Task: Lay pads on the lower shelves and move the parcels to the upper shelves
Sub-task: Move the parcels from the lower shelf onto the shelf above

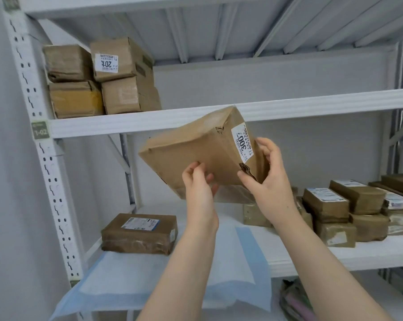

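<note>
Between the upper shelf and the lower shelf of a white rack, a brown cardboard parcel is held up in the air, tilted, with its top corner overlapping the front edge of the upper shelf. Its white label (the number 300 is readable) faces right. Both hands grip it: the left hand pinches the bottom edge with fingers curled against the front face, and the right hand clasps the right end, thumb near a torn corner and fingers behind.

On the upper shelf, at the far left, four parcels stand stacked two by two, touching each other; one carries a label starting with 201.

On the lower shelf, a white pad with blue borders covers the left part and hangs over the front edge. One flat parcel rests on it near the rack's upright. To the right, past the pad, a cluster of taped parcels sits piled together.
</note>
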